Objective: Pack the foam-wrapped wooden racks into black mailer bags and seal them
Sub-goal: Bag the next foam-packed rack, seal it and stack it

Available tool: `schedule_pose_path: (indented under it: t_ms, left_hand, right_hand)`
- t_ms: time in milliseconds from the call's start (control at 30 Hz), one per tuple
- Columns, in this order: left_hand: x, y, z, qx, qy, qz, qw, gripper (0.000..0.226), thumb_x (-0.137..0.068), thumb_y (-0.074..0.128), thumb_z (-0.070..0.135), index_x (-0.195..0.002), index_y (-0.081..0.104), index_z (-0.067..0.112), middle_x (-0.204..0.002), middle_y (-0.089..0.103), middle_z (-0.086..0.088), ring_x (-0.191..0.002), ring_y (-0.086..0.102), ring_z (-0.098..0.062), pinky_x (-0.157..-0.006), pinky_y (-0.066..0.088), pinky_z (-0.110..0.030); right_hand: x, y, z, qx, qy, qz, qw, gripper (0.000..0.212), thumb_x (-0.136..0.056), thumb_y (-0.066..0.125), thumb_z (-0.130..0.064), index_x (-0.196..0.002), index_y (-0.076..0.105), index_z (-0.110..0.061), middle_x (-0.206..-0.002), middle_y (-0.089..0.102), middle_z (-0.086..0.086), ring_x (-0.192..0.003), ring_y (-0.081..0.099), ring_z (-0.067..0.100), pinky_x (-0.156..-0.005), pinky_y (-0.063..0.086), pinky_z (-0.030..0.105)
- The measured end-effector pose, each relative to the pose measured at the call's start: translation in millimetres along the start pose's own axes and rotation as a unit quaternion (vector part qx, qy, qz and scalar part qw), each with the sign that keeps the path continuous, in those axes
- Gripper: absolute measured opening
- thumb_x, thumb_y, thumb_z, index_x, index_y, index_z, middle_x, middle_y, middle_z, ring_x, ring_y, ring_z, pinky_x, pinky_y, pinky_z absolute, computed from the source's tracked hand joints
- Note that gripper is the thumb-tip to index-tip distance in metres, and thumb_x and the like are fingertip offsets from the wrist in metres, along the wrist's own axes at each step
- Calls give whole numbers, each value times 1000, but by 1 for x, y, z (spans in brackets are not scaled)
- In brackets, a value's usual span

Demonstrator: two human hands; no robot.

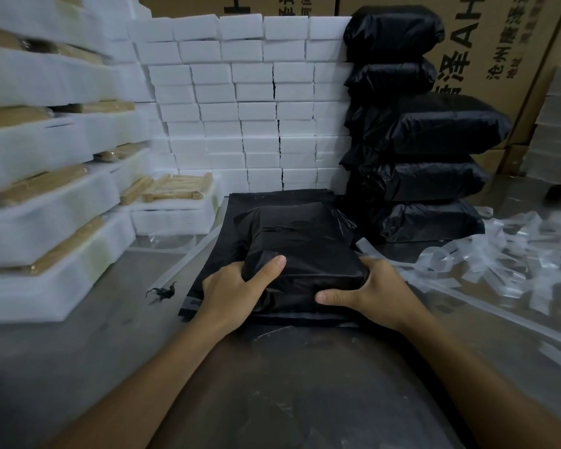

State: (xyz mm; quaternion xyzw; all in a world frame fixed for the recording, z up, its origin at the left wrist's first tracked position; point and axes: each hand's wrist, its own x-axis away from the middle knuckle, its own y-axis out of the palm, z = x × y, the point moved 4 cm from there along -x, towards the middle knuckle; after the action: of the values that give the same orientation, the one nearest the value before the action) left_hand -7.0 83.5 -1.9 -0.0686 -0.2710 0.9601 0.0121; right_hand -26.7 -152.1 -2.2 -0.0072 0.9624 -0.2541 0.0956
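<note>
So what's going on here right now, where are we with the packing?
A person grips a filled black mailer bag with both hands, left hand and right hand, at its near end. It lies on a stack of flat empty bags. Finished black parcels are piled to the right. Foam-wrapped racks wait on the left, and peeled clear strips litter the right side.

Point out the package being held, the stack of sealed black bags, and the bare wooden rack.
held package point(300, 244), head view, top face.
sealed bag stack point(434, 128), head view, third bag down.
bare wooden rack point(178, 187), head view, slats.
</note>
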Motion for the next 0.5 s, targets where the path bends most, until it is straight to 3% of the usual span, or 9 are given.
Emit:
schedule_pose_path:
  t_ms: [100,200,300,367,433,500]
  left_hand:
    - [2,0,7,125,4,-29,992,52,-61,60,82,-96,71,45,-97,72,24,-94,65,4,-90,48,-26]
    - [3,2,12,265,-24,-54,963,53,-67,75,62,-110,72,31,-110,73,11,-103,68,-6,-95,49,-34]
    - [4,5,14,459,-112,-73,878,58,-63,85,41,-115,70,19,-112,73,-5,-102,71,-22,-82,57,-44]
    - [2,4,11,537,-152,-61,827,57,-61,84,33,-113,70,15,-108,74,-11,-97,72,-29,-75,58,-48]
    - [2,2,9,561,-156,-45,812,54,-61,81,30,-111,70,13,-108,73,-13,-95,72,-32,-73,58,-51]
    - [1,4,7,582,-145,-36,799,53,-63,80,28,-112,69,13,-109,73,-14,-95,72,-34,-74,57,-52]
  right_hand:
    - [-1,-4,-1,-31,-17,25,999,69,-45,91,-64,-103,74,-31,-105,76,-12,-104,69,5,-97,54,35]
    - [-1,-8,-10,-112,-73,57,989,48,-55,91,-51,-98,76,-36,-108,75,-5,-102,71,10,-88,58,27]
    - [-1,-4,-18,-220,-89,38,971,39,-67,88,-44,-102,77,-30,-106,77,-2,-99,73,15,-80,58,20]
    - [-1,-4,-20,-249,-55,27,967,48,-71,80,-60,-105,76,-27,-107,77,0,-99,73,15,-76,57,21]
    - [-1,-10,-18,-177,1,54,983,72,-74,56,-84,-107,75,-23,-106,76,0,-101,71,15,-81,55,27]
    - [-2,-24,-8,62,39,133,988,71,-87,34,-81,-89,72,-20,-91,72,2,-95,68,22,-85,53,44]
